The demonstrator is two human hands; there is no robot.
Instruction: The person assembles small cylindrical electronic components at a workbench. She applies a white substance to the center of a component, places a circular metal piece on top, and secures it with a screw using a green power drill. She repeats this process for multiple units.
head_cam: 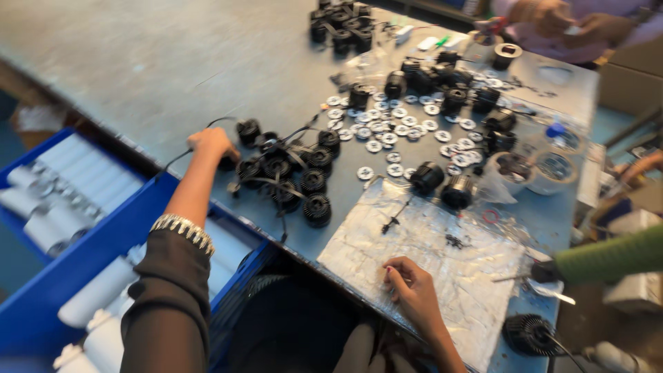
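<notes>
My left hand (211, 144) reaches out over the grey table (159, 62) and closes on a black round finned part at the left edge of a cluster of such parts with black wires (293, 173). My right hand (409, 287) rests with curled fingers on a crinkled silver foil sheet (442, 255) near the front edge; whether its fingertips pinch something small is unclear. Two black cylindrical parts (442, 185) stand at the foil's far edge. Several small white discs (394, 128) lie scattered beyond them.
Blue bins with white tubes (76, 207) stand at my left. More black parts (342, 24) are piled at the far side. Clear round containers (545, 169) sit at right. Another person's green sleeve (611, 255) reaches in from the right; other hands (559, 17) work at the far end.
</notes>
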